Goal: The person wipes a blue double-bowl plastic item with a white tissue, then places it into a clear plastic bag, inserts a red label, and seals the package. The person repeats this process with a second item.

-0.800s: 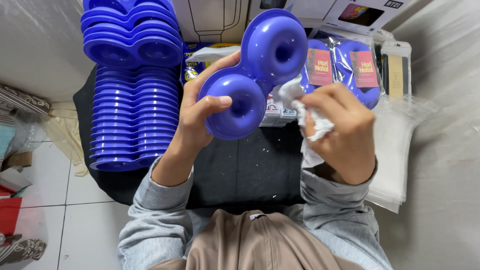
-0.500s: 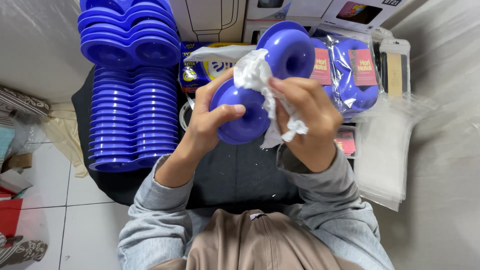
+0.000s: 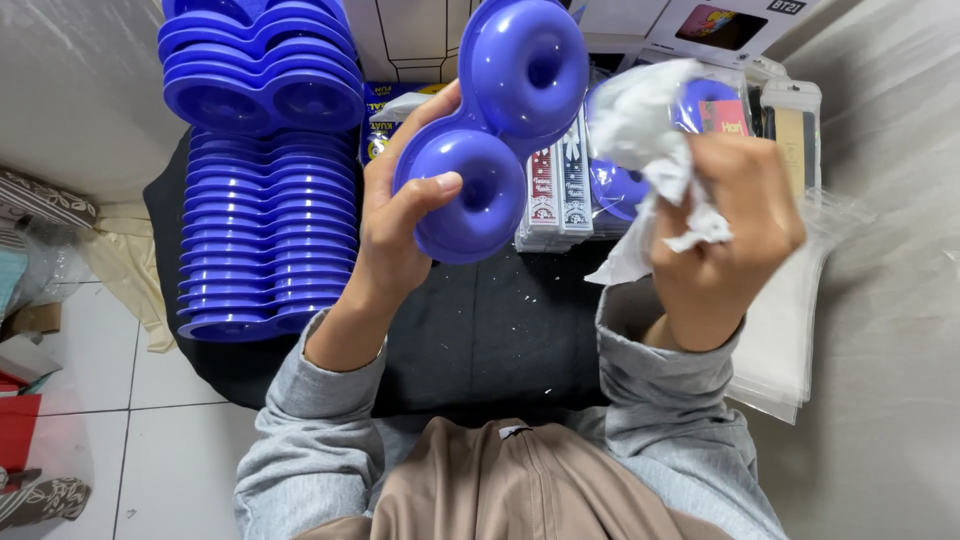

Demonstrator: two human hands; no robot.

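Head view, looking down over the lap. Left hand (image 3: pixel 400 225) holds a blue double-ring plastic tray (image 3: pixel 500 125) up in front of the chest, tilted so one ring sits higher and farther away than the other. Grip: clenched around the lower ring, thumb pressed on its front face beside the centre hole, fingers wrapped behind.

Right hand (image 3: pixel 725 225) is raised just to the right of the tray, not touching it. Grip: clenched on a crumpled white cloth (image 3: pixel 650 140), which bunches above the fist and hangs a little below it. Hand slightly blurred.

Left of the tray, on a dark surface (image 3: pixel 480 330), stand two stacks of matching blue trays (image 3: pixel 265 180), one behind the other. Behind the held tray lie card packs (image 3: pixel 555 190) and bagged blue items (image 3: pixel 700 100). Clear plastic bags (image 3: pixel 790 330) lie at the right, under the right forearm. Grey sleeves on both arms.
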